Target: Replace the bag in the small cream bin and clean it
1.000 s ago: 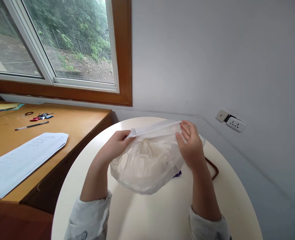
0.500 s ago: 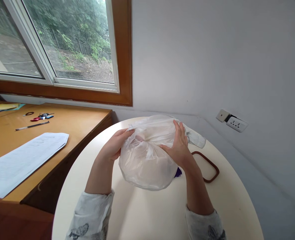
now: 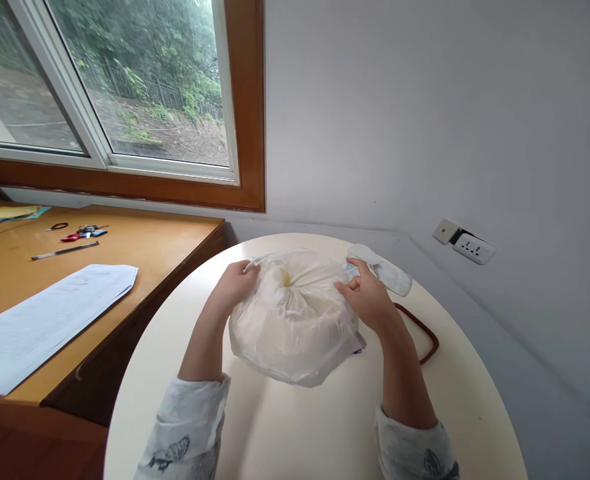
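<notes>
A whitish translucent plastic bag (image 3: 295, 333) with something pale and round inside rests on the white round table (image 3: 305, 440). Its top is gathered into folds around a yellowish spot (image 3: 287, 278). My left hand (image 3: 238, 287) pinches the bag at its upper left. On the other side, the curled fingers of my right hand (image 3: 367, 290) grip the bag's upper right edge. Just behind that hand lies crumpled clear plastic (image 3: 395, 279). A bit of something purple (image 3: 358, 351) peeks out under the bag's right edge, mostly hidden.
A brown rounded frame (image 3: 432, 340) lies right of my right forearm, partly covered by it. To the left, a wooden desk (image 3: 175, 233) holds papers (image 3: 75, 307), a pen (image 3: 65, 251) and keys (image 3: 87, 232). A wall socket (image 3: 473, 248) is at the right.
The bag's loose upper part has been lowered and spread, so the yellowish gathered spot now shows. My left hand has shifted slightly left; my right hand has moved a little right and curled its fingers.
</notes>
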### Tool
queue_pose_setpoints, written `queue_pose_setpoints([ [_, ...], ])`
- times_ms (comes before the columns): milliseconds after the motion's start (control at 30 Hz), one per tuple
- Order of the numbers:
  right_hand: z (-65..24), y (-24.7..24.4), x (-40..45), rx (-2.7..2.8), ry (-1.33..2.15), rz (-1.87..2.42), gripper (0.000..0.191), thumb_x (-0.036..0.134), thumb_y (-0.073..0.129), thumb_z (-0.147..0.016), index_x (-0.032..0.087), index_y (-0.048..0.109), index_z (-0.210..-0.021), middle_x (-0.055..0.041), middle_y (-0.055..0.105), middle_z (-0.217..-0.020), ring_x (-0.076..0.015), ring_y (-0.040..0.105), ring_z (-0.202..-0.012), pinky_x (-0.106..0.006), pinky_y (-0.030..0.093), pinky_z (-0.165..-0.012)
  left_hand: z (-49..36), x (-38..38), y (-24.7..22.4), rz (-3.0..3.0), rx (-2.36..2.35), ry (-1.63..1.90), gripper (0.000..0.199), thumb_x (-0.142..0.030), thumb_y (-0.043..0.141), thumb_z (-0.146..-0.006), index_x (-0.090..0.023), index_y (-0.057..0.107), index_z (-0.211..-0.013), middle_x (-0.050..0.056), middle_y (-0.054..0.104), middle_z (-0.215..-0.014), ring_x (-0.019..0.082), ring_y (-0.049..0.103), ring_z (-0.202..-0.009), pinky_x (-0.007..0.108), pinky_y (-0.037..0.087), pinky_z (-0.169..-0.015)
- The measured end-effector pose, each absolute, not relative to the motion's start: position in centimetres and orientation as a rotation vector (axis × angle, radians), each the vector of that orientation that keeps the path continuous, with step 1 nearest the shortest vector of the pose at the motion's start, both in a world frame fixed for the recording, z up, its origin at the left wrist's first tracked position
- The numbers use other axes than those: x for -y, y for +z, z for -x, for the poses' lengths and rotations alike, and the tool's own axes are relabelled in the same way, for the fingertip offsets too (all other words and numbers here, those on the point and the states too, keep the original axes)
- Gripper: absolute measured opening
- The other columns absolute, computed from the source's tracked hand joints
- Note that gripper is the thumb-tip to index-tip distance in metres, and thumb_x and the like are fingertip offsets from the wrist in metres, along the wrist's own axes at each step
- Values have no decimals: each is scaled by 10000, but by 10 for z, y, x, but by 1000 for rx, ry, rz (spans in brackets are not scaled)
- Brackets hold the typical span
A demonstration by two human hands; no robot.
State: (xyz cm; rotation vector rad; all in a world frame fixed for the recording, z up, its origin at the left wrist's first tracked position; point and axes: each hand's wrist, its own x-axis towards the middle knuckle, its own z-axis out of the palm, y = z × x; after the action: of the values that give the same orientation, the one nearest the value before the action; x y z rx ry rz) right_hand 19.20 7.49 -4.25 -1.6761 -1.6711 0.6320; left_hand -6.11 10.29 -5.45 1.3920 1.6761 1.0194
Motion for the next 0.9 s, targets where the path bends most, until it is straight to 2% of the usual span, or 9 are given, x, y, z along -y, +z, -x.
queue_pose_setpoints([
  [100, -193, -45, -77, 1704, 594, 1634, 547, 293, 484, -745, 211, 408, -1281, 56, 521, -571, -150, 512, -584, -260, 399, -601, 65, -111, -66, -1477, -1839, 937, 239, -400, 491, -695, -176, 507, -611, 1, 501, -567, 136, 447, -511, 242, 307, -477],
  [267, -196, -44, -77, 1668, 481, 1684, 524, 236, 441, -749, 184, 421, -1270, 42, 535, -589, -147, 506, -589, -260, 386, -611, 81, -118, -78, -1487, -1916, 908, 242, -413, 488, -701, -180, 502, -637, 32, 517, -602, 162, 471, -543, 256, 312, -491],
  [367, -196, -42, -78, 1654, 456, 1667, 419, 259, 446, -758, 184, 497, -1167, 34, 548, -591, -153, 524, -604, -273, 392, -635, 86, -114, -73, -1494, -1932, 949, 317, -441, 523, -694, -184, 525, -880, 79, 573, -818, 196, 541, -685, 265, 375, -547],
  [433, -194, -41, -78, 1660, 483, 1631, 301, 299, 452, -769, 198, 546, -1037, 33, 552, -588, -154, 531, -594, -275, 395, -623, 86, -108, -64, -1550, -1938, 1062, 482, -452, 573, -671, -209, 462, -1072, 112, 537, -1025, 221, 547, -849, 279, 417, -615],
  [500, -191, -41, -78, 1673, 520, 1603, 219, 339, 464, -771, 207, 557, -920, 29, 561, -603, -149, 535, -587, -268, 395, -602, 82, -99, -51, -1642, -1936, 1204, 558, -444, 614, -654, -229, 434, -1136, 114, 493, -1105, 229, 515, -947, 291, 430, -677],
  [567, -188, -41, -78, 1699, 552, 1587, 208, 363, 476, -770, 210, 554, -886, 21, 571, -641, -142, 536, -592, -258, 399, -590, 76, -91, -39, -1711, -1867, 1291, 452, -426, 610, -677, -227, 490, -1065, 73, 534, -984, 198, 526, -858, 287, 427, -680],
  [700, -182, -44, -78, 1794, 580, 1597, 291, 359, 487, -774, 195, 575, -999, -32, 608, -808, -154, 563, -704, -265, 416, -652, 61, -84, -28, -1806, -1558, 1307, 249, -404, 528, -766, -184, 571, -874, 24, 561, -729, 159, 536, -695, 274, 425, -653],
  [800, -180, -45, -77, 1924, 531, 1608, 306, 318, 448, -802, 178, 607, -1023, -56, 625, -801, -177, 557, -746, -283, 401, -687, 54, -85, -33, -1833, -1473, 1160, 300, -426, 496, -789, -187, 594, -941, 71, 624, -942, 202, 570, -881, 306, 435, -768],
  [900, -178, -42, -73, 2027, 471, 1568, 307, 280, 382, -833, 178, 633, -977, -48, 617, -728, -181, 533, -724, -282, 384, -672, 52, -86, -39, -1817, -1468, 963, 433, -484, 471, -796, -243, 530, -1151, 77, 531, -1240, 238, 505, -1094, 339, 410, -862],
])
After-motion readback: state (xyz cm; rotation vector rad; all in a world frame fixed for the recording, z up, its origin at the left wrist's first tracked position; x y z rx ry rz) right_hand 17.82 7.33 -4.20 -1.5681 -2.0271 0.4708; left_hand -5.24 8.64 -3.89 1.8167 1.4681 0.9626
